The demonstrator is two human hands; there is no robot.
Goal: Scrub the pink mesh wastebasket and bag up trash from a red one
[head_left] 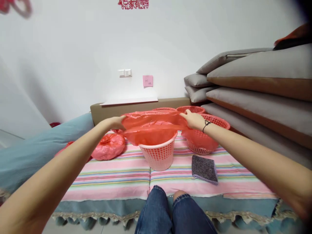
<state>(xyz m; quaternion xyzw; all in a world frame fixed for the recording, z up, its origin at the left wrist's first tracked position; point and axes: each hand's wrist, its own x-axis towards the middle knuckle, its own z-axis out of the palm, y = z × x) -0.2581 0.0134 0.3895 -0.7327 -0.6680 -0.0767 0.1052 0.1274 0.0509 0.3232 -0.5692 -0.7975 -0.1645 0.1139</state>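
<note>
A red plastic bag (156,122) is stretched wide between my two hands, its lower part hanging inside a light pink perforated basket (159,157). My left hand (115,123) grips the left side of the bag's mouth, fingers partly hidden by the plastic. On the other side, my right hand (193,120) pinches the right end, thumb and fingers closed on the film. The basket stands upright on a striped pink cloth (109,177), just beyond my knees. Behind my right hand is a red basket (219,122) with red plastic around its side.
Bundled red plastic bags (109,148) lie at the left. A folded dark grey cloth (204,169) is right of the light pink basket. More red baskets (191,109) stand behind. Stacked grey cushions (255,65) rise at the right, and a blue armrest (60,139) bounds the left.
</note>
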